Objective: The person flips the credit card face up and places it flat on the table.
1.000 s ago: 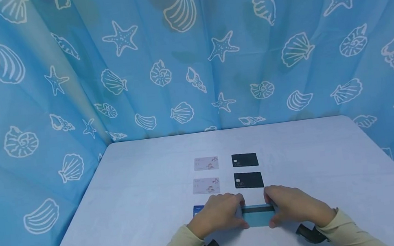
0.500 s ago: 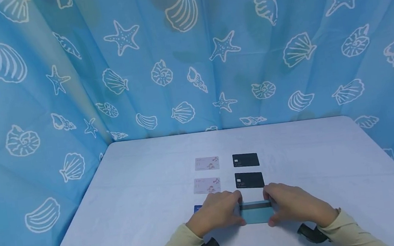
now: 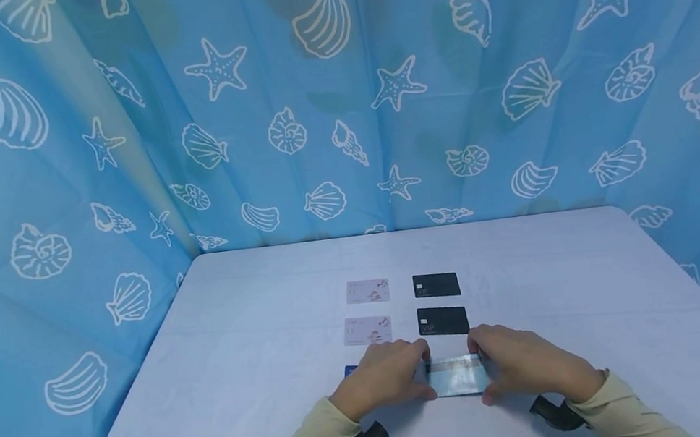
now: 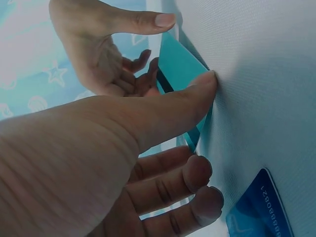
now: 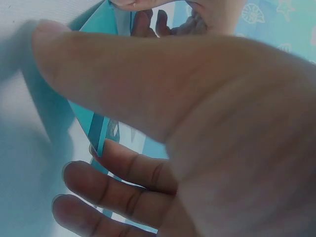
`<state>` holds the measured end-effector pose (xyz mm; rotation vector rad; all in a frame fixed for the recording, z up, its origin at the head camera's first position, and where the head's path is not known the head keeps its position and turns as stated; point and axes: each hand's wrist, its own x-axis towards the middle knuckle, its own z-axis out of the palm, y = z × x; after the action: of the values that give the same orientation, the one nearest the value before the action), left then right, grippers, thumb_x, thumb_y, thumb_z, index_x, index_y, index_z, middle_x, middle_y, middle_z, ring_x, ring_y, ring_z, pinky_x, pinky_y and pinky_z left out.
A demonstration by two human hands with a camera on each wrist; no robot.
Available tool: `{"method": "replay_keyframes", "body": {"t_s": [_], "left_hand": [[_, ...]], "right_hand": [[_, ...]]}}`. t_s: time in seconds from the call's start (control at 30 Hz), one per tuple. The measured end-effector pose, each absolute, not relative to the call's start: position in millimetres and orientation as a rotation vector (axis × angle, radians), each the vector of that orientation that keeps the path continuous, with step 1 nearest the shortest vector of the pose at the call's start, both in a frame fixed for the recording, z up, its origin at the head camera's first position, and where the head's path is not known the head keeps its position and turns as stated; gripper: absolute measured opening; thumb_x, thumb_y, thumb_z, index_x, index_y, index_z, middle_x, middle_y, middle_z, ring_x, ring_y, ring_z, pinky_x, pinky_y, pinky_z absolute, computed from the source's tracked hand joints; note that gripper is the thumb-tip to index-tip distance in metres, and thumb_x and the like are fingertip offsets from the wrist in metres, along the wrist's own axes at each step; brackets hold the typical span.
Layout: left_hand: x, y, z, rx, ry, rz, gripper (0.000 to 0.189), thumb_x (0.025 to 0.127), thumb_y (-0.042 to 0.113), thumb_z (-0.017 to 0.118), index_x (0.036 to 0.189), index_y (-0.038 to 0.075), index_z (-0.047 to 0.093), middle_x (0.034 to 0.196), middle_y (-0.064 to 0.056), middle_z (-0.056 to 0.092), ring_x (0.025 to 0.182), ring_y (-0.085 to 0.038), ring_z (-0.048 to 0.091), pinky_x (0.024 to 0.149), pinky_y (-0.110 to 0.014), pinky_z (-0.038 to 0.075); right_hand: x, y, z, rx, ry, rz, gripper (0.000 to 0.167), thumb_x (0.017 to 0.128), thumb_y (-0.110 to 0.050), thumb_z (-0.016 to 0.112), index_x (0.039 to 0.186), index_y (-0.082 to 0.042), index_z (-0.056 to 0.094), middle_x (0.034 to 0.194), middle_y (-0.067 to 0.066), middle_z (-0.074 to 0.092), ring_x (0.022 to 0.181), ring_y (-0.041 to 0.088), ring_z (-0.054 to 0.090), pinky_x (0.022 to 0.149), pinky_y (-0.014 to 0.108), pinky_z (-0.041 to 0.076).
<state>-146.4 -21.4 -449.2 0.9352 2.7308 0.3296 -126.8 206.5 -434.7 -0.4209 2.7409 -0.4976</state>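
Observation:
A teal card with a stripe along its far edge is pinched at its two short ends, tilted up off the table. My left hand grips its left end between thumb and fingers; my right hand holds the right end the same way. In the left wrist view the teal face shows between both thumbs. Beside my left hand lies a blue card, mostly hidden by that hand in the head view. Beyond the hands, two black VIP cards lie flat in a column.
Two pale pink VIP cards form a column left of the black ones. All these lie on a white-covered table. A blue shell-patterned curtain stands behind the table and along its sides.
Both hands have shifted the teal card slightly away from me. Its face has gone from plain teal with a dark stripe to a pale glare as its tilt changed.

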Motion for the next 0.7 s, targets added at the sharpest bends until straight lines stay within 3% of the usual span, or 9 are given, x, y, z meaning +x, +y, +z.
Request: {"method": "replay_keyframes", "body": {"t_s": [0.27, 0.53, 0.7], "left_hand": [[-146, -21, -448, 0.932, 2.717, 0.291, 0.055, 0.083, 0.046, 0.086, 0.126, 0.017, 0.067, 0.096, 0.005, 0.074, 0.068, -0.005, 0.053, 0.06, -0.021, 0.041], [-147, -21, -450, 0.931, 2.724, 0.318, 0.063, 0.084, 0.052, 0.082, 0.135, 0.02, 0.063, 0.094, 0.006, 0.071, 0.071, -0.005, 0.053, 0.061, -0.021, 0.042], [-147, -21, -449, 0.95, 2.726, 0.337, 0.064, 0.086, 0.053, 0.08, 0.139, 0.021, 0.061, 0.084, 0.009, 0.065, 0.067, -0.005, 0.051, 0.057, -0.021, 0.039]], "right_hand": [[-125, 209, -429, -0.396, 2.739, -0.482, 0.065, 0.063, -0.033, 0.098, 0.113, -0.015, 0.061, 0.098, -0.003, 0.063, 0.086, 0.014, 0.055, 0.079, 0.04, 0.054], [-124, 211, -419, -0.415, 2.742, -0.472, 0.065, 0.065, -0.035, 0.097, 0.116, -0.014, 0.062, 0.098, -0.002, 0.062, 0.084, 0.014, 0.054, 0.075, 0.038, 0.053], [-122, 211, -414, -0.431, 2.753, -0.469, 0.065, 0.067, -0.035, 0.096, 0.118, -0.013, 0.063, 0.099, -0.001, 0.063, 0.084, 0.014, 0.054, 0.074, 0.038, 0.053]]}}
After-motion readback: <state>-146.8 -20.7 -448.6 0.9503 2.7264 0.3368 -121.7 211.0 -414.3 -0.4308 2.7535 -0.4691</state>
